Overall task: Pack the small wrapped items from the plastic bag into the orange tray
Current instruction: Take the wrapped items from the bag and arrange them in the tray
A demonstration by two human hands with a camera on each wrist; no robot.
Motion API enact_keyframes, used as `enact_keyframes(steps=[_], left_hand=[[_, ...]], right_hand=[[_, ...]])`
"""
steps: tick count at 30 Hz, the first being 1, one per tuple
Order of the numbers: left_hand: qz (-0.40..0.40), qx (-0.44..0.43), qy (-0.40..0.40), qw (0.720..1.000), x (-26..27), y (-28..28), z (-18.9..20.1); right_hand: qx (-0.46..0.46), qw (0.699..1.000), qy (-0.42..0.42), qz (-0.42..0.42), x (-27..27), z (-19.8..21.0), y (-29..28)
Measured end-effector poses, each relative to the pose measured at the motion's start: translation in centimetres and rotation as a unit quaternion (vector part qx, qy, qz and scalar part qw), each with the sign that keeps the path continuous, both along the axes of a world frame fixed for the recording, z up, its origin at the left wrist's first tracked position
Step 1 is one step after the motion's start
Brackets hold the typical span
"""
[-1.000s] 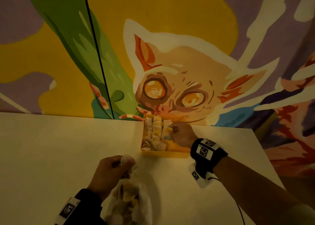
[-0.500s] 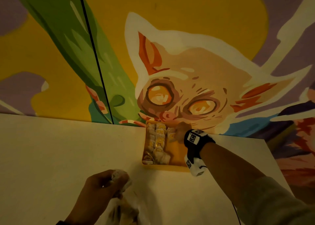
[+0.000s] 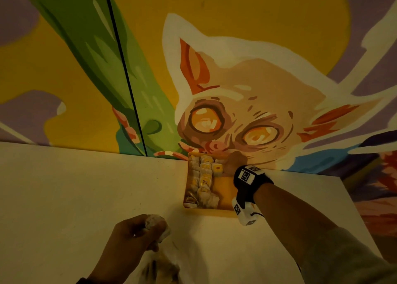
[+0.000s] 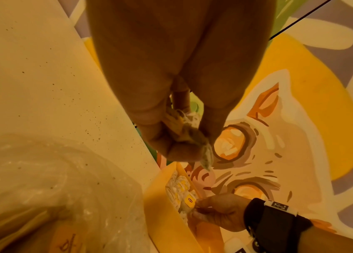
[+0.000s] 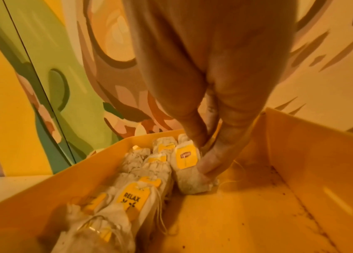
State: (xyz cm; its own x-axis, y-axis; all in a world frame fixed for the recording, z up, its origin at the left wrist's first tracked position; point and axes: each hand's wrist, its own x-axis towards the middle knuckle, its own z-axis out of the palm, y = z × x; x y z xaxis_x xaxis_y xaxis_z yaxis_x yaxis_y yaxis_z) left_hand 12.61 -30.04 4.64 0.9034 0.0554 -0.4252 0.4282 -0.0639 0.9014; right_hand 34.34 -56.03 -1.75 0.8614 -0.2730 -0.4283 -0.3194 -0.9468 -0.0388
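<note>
Orange plastic tray [image 3: 224,187]: bench 12 o'clock, tea bags in rows
Right hand [image 3: 235,162]: pinching yellow-tagged tea bag [image 5: 189,168] in tray
Left hand [image 3: 131,244]: clutching another tea bag [image 4: 185,131] over clear plastic bag [image 4: 48,191]

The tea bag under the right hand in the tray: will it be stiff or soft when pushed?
Probably soft: the tea bag looks like a crumpled pouch, bulging beside the right hand. Likely light. Its loose string on the orange tray could snag.

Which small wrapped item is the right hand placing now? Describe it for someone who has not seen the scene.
Find the orange plastic tray against the painted wall. At its far end, the right hand pinches a pale wrapped sachet. Unlike the two packed rows, it starts a third row, beside bare tray floor.
</note>
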Motion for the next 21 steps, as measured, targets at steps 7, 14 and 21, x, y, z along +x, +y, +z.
enact_keyframes(steps=[7,14,21], left_hand=[[0.007,-0.006,0.011,1.000,-0.2,0.0,0.1],[0.002,-0.006,0.010,1.000,-0.2,0.1,0.0],[0.016,-0.012,0.013,1.000,-0.1,0.5,-0.5]], right_hand=[[0.040,0.999,-0.017,0.012,-0.6,-0.2,0.0],[0.007,1.000,-0.005,0.023,-1.1,-1.2,0.7],[0.020,0.999,-0.026,0.023,-0.6,-1.1,0.7]])
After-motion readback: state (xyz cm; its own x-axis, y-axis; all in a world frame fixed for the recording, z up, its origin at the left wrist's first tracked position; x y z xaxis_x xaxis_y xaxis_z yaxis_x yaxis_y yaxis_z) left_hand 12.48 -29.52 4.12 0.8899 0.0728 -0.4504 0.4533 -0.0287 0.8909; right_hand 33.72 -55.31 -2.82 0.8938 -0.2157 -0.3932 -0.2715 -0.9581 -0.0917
